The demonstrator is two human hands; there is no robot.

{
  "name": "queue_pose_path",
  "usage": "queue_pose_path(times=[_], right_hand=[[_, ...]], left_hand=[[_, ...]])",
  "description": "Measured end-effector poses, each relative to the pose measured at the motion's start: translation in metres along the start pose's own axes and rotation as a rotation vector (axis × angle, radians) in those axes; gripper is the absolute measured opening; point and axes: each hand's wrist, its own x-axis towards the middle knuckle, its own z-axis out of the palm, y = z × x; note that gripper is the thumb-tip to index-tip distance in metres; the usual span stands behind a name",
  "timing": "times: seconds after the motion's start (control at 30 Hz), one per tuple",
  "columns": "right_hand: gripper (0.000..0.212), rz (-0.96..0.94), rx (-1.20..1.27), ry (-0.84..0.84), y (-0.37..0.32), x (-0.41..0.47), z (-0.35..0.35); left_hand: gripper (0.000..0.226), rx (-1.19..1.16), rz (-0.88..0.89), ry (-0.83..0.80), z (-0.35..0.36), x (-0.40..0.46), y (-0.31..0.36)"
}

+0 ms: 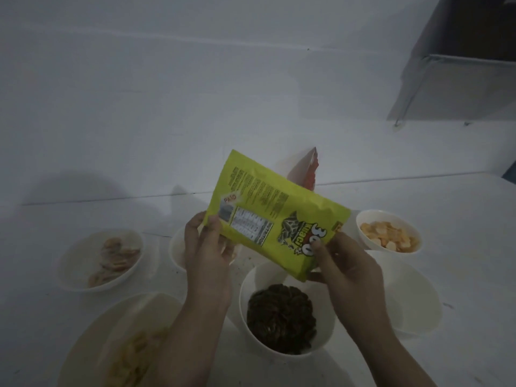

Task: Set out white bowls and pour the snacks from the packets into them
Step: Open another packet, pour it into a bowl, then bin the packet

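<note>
Yellow-green seed packet (275, 216), pinched at either end by the left hand (208, 254) and right hand (346, 268), tilts above the seed-filled bowl (287, 314) near the worktop's front edge; overtipping could scatter seeds outside its rim.

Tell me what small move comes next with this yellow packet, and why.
Probably set the yellow packet aside. Both hands, left and right, hold it over the bowl, which is already heaped with dark seeds, and nothing is falling from it.
</note>
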Motion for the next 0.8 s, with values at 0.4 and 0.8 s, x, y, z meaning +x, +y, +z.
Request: queue_pose_path(times=[0.4, 0.8], right_hand=[[0.04, -0.215, -0.252, 0.305, -0.001, -0.021, -0.122], [0.01, -0.075, -0.332, 0.548, 0.016, -0.063, -0.335]], left_hand=[[0.038, 0.241, 0.108, -0.261, 0.093, -0.052, -0.061], [0.032, 0.354, -0.129, -0.653, 0.239, -0.193, -0.183]])
